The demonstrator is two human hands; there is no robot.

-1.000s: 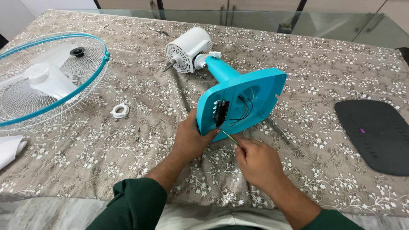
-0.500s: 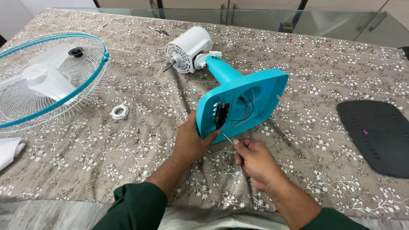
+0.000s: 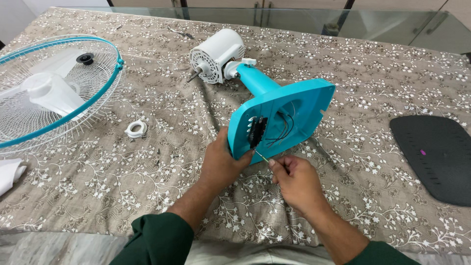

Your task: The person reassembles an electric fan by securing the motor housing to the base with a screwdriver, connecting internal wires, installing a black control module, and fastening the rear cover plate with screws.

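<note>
A table fan lies on its side on the patterned cloth, its turquoise base (image 3: 299, 105) tipped up with the open underside facing me. Black wires and a black switch block (image 3: 257, 131) show inside. My left hand (image 3: 221, 162) grips the base's lower left edge. My right hand (image 3: 297, 184) is closed on a thin screwdriver (image 3: 261, 156) whose tip points at the base's bottom edge near the switch block. The white motor (image 3: 215, 51) sits at the far end of the turquoise neck.
A white wire fan guard (image 3: 54, 93) with a turquoise rim holds the clear blade at left. A small white ring nut (image 3: 136, 129) lies near it. A dark grey base cover (image 3: 436, 154) rests at right. White cloth (image 3: 10, 174) sits at the left edge.
My right hand has shifted slightly with the screwdriver, staying at the base's bottom edge. The left hand keeps its grip. The view has moved a little.
</note>
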